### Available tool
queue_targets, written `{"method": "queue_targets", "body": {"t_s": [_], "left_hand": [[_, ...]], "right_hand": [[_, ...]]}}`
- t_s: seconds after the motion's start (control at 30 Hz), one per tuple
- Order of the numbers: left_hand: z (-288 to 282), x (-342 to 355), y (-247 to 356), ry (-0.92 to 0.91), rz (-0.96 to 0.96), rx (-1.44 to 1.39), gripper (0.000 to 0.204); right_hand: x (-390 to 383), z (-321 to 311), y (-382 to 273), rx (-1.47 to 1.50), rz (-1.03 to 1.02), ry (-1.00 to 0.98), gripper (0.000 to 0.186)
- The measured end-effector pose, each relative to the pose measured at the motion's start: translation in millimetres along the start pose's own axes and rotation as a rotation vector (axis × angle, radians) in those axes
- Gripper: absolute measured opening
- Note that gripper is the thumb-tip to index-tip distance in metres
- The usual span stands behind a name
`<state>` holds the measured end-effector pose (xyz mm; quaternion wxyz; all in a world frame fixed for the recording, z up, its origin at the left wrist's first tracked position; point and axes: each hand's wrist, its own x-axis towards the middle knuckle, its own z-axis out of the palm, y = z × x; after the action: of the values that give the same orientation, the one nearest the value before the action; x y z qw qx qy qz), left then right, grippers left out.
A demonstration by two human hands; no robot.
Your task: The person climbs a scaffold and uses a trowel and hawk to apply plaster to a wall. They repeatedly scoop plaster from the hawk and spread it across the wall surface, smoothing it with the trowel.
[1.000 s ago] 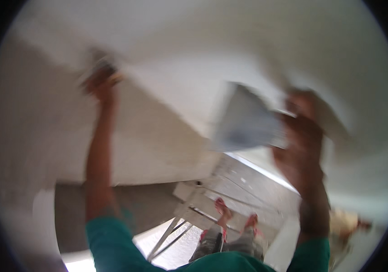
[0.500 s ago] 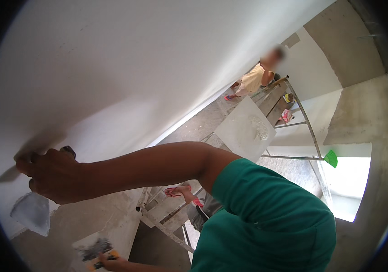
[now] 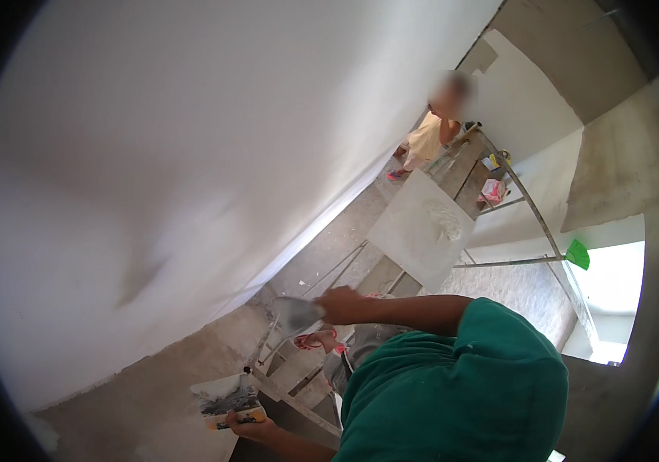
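My right hand is closed round the handle of a putty knife with a broad grey blade, held in front of my body and apart from the wall. Lower down, my left hand grips a small rectangular board by its edge. Grey and white paste lies on the board, and its near edge looks yellowish. To the left rises a large white wall, smooth over most of its face, with a soft shadow on it.
Below me are metal scaffold bars and planks, with my foot in a pink sandal. A pale square board bears white paste. Another person is beyond, near more scaffold. A green fan-shaped thing hangs beside a bright opening.
My right hand has come away from the wall and moved right with the putty knife, toward my body. The left hand and its board have shifted up and to the right.
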<state>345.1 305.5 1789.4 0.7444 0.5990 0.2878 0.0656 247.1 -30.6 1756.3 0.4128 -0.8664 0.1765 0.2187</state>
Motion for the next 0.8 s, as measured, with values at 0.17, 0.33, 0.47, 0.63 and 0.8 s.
{"method": "queue_targets", "body": {"t_s": [0.17, 0.33, 0.47, 0.63, 0.8], "left_hand": [[7.9, -25.6, -14.6, -0.127, -0.024, 0.009, 0.058], [30.9, -70.8, -9.8, -0.222, -0.032, 0.011, 0.060], [32.9, -75.6, -18.0, -0.292, 0.003, -0.069, 0.059], [51.4, -97.8, -12.4, -0.335, 0.008, -0.137, 0.057], [50.4, -84.4, -21.4, -0.401, -0.022, -0.125, 0.063]], "right_hand": [[-75.6, 23.6, 117.5, -0.082, 0.221, 0.107, 0.031], [-99.6, 37.8, 164.4, -0.061, 0.346, 0.143, 0.037], [-111.6, 27.5, 152.5, 0.048, 0.326, 0.255, 0.044], [-115.5, 20.8, 140.4, 0.097, 0.277, 0.344, 0.052], [-116.7, -3.4, 119.2, 0.078, 0.237, 0.299, 0.057]]}}
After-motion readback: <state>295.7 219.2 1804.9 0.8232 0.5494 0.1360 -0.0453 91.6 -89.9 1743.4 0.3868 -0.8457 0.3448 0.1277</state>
